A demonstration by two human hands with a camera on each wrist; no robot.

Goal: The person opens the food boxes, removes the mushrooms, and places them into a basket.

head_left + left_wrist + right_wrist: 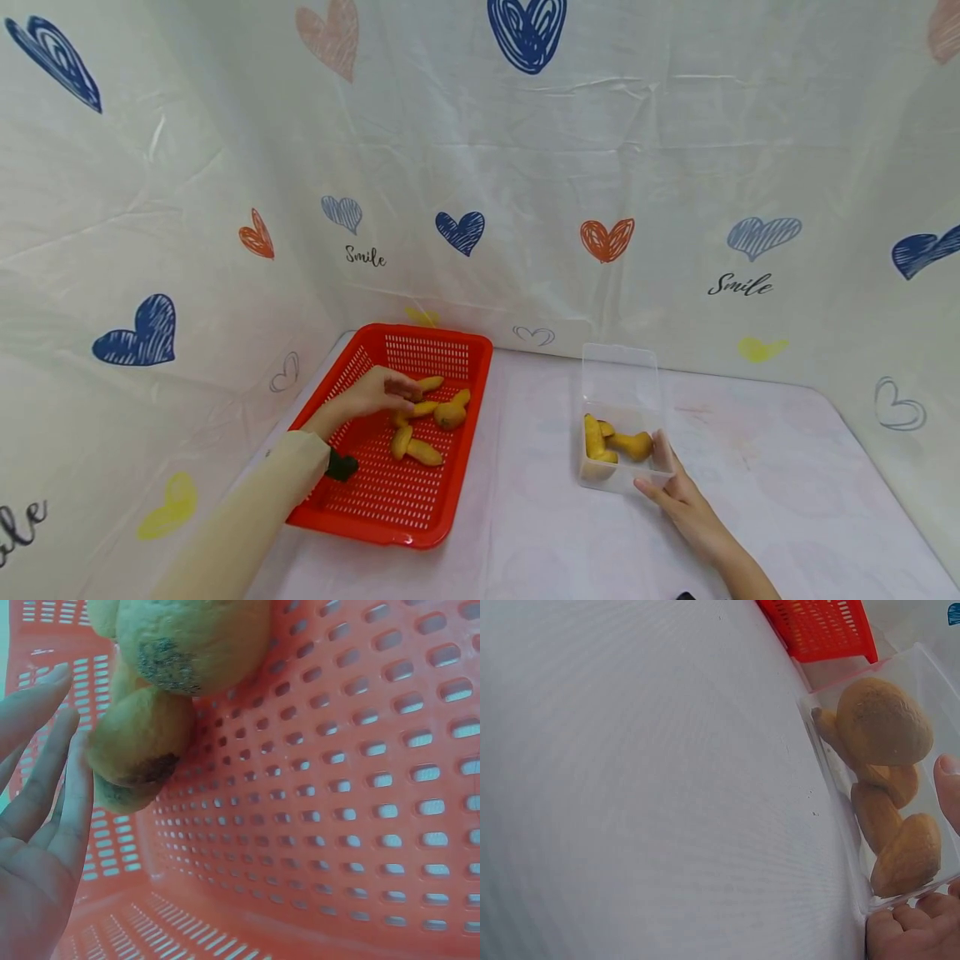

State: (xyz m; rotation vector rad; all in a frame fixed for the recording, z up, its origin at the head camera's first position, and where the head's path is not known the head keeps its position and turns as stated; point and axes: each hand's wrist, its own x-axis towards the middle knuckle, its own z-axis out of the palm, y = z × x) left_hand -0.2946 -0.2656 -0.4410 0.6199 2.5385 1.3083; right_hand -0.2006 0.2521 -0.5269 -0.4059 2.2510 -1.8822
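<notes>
Several yellow bulb-shaped gourds [450, 415] with narrow necks lie in a red slotted plastic basket [442, 521]. My left hand [384, 390] is over the basket beside the gourds. In the left wrist view its fingers are extended, close to a gourd [142, 735] with a dark patch on its end; whether they touch is unclear. My right hand [686, 500] holds the near right corner of a clear plastic box [618, 479], thumb and fingers on separate sides. Inside that box lie several more yellow gourds [633, 446], and its hinged lid [621, 375] stands raised at the back.
A white table cover [540, 517] runs between basket and box. Behind and to the left hangs a white curtain [525, 175] printed with hearts. A small dark object [686, 596] shows at the bottom edge.
</notes>
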